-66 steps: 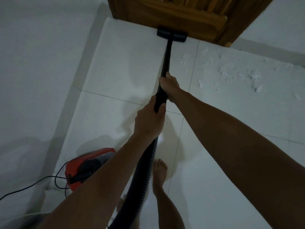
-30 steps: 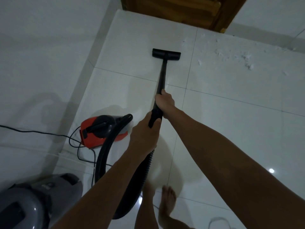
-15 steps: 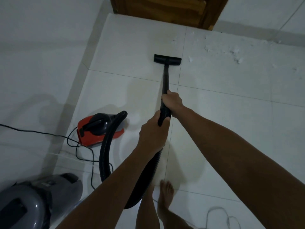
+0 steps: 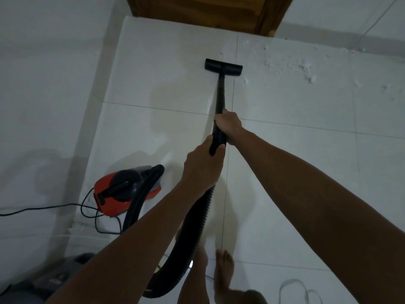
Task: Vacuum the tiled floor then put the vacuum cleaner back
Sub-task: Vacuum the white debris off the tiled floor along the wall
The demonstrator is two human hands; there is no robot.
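Observation:
I hold a black vacuum wand (image 4: 220,93) with both hands. My right hand (image 4: 228,125) grips it higher up, my left hand (image 4: 202,166) grips the handle end where the ribbed black hose (image 4: 192,224) joins. The flat black floor nozzle (image 4: 223,66) rests on the white tiled floor (image 4: 295,150), just left of a scatter of white debris (image 4: 304,69). The hose loops back to the red and black vacuum cleaner body (image 4: 122,190) on the floor at my lower left.
A wooden door (image 4: 208,12) stands at the far end. A white wall (image 4: 43,84) runs along the left. A black power cord (image 4: 87,209) trails from the vacuum. A grey appliance (image 4: 43,281) sits at bottom left, a white cable (image 4: 295,290) at bottom right. My bare feet (image 4: 223,268) stand below.
The nozzle was pulled back from the door, then pushed forward and slightly right toward the debris. My view has shifted back, bringing the vacuum body and grey appliance into sight.

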